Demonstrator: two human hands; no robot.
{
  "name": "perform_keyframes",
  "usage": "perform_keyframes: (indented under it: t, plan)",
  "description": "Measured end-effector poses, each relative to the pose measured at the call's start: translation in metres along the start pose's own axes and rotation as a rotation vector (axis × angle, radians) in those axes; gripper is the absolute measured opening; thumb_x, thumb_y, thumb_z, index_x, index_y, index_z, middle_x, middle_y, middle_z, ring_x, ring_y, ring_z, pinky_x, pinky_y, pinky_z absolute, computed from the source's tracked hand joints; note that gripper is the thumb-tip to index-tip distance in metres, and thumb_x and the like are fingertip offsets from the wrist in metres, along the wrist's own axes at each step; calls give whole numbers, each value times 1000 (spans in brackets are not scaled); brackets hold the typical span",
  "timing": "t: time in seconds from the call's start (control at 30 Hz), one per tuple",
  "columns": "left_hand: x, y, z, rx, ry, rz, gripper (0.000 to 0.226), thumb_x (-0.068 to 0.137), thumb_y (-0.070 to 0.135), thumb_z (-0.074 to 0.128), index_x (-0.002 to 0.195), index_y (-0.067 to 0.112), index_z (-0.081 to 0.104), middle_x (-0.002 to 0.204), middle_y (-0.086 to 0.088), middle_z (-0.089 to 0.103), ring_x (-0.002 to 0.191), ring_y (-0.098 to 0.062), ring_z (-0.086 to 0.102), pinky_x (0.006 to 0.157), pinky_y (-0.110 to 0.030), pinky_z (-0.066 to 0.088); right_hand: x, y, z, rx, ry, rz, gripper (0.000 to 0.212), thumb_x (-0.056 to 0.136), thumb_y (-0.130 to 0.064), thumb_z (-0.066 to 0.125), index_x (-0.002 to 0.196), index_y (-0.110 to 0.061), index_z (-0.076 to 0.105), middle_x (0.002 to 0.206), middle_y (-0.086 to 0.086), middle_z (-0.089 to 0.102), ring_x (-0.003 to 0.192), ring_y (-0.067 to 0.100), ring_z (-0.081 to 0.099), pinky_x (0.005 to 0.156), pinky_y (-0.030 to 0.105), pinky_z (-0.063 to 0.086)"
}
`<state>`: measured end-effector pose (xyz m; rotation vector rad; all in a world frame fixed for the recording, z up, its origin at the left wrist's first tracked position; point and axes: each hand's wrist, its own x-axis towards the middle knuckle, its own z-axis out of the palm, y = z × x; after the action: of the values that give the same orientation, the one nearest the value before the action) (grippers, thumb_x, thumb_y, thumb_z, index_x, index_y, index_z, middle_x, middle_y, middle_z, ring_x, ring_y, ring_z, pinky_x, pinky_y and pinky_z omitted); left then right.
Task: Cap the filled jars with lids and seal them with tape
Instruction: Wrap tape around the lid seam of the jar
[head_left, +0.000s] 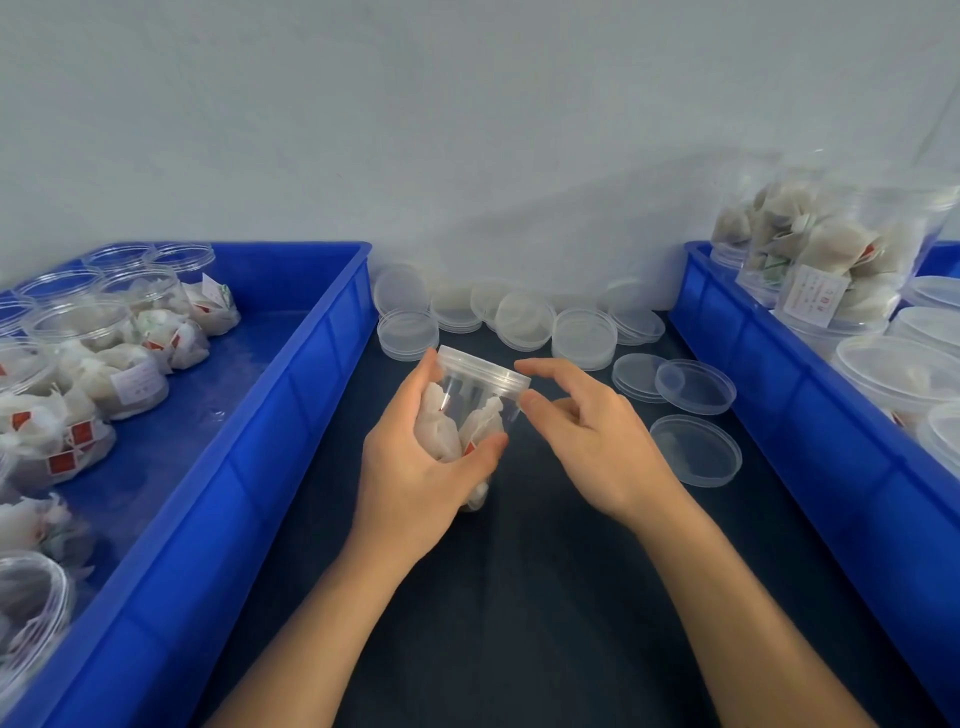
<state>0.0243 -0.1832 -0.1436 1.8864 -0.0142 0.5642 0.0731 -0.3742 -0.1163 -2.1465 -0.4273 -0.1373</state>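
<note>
A clear plastic jar (470, 410) filled with white tea bags tilts away from me above the dark table. My left hand (415, 467) grips its body from the left, with the thumb across the front. A clear lid (480, 365) sits on the jar's mouth. My right hand (592, 431) hovers just right of the lid with its fingers loosely curved, the fingertips at or very near the lid's rim and holding nothing. Loose clear lids (524, 319) lie in piles at the back of the table, and two more lids (695, 450) lie to the right of my right hand.
A blue bin (249, 441) on the left holds several open jars of tea bags. A second blue bin (810, 415) on the right holds capped jars, some stacked. A pale wall rises behind the table. Dark cloth (545, 597) covers the table between the bins.
</note>
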Motion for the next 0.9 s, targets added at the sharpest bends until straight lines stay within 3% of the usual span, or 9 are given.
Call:
perform_keyframes:
  t: [0.17,0.33,0.5,0.57,0.73,0.8,0.9]
  plan:
    - [6,-4,-7,-53,-77,5,86,81,30,95,153,40,50,141,28,63,131,5,59,103,-16,52,0,-1,-2,39,-15,6,24,99,-50,55,122,-53,61,54,-9,46,52,7,43,60,33,39]
    - [7,2,-12,52,-147,-13,84,80,61,82,154,47,43,140,31,59,131,7,56,105,-30,53,-1,-6,1,2,22,17,20,97,-52,55,114,-49,66,57,-9,53,55,9,49,61,32,40]
    - [4,14,-11,461,-63,73,88,76,86,65,151,45,39,122,24,64,114,-6,62,90,-45,59,-4,-11,3,-65,50,14,20,98,-51,55,114,-47,67,60,-13,58,63,12,56,66,36,48]
    - [3,17,-11,508,-30,75,85,74,88,64,146,48,42,118,25,64,110,-4,63,85,-44,60,-5,-15,4,-111,60,-2,22,99,-52,54,116,-47,66,60,-20,58,64,11,57,67,37,50]
    - [2,20,-8,236,-21,-41,58,68,76,75,114,74,40,112,34,63,104,9,64,81,-27,57,-7,-20,6,-166,41,-12,29,103,-41,46,127,-48,60,64,-21,59,72,15,59,75,40,50]
    - [4,19,-8,170,0,-60,59,65,73,75,115,71,43,115,39,61,106,15,61,75,-16,51,-8,-19,4,-157,32,7,34,102,-34,42,128,-49,57,63,-20,58,71,17,57,74,40,47]
    - [6,15,-11,73,20,-89,66,68,63,81,126,54,51,113,45,60,101,21,60,66,-6,50,-9,-20,4,-174,5,7,29,103,-43,41,128,-50,54,61,-22,59,69,14,58,77,43,50]
